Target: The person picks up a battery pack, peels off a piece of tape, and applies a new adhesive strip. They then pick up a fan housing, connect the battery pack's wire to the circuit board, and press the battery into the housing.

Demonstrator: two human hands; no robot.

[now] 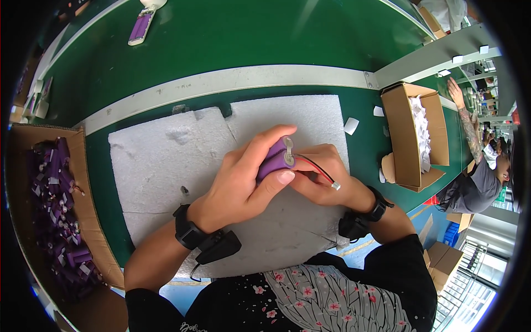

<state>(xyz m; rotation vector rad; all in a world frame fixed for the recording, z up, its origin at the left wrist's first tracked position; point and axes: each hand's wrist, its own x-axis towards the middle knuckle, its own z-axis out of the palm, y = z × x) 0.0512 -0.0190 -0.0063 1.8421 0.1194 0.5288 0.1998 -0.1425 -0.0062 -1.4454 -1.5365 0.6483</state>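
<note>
Over the middle of the bench, my left hand (238,180) is closed around a purple battery pack (275,160) of two side-by-side cylindrical cells. Its thumb and fingers grip the pack from either side, and a metal strip shows across the cell ends. From that end run red and black wires (312,165) with a small white connector (336,186). My right hand (326,176) is closed right beside the pack, its fingers curled and the wires lying across them. What its fingertips pinch is hidden.
Under my hands lies a white foam sheet (166,160) on the green bench. A carton (83,182) of purple battery packs (58,216) stands left; a carton (401,138) of white paper pieces stands right. Another purple pack (141,27) lies at the far left. A co-worker (478,185) is at right.
</note>
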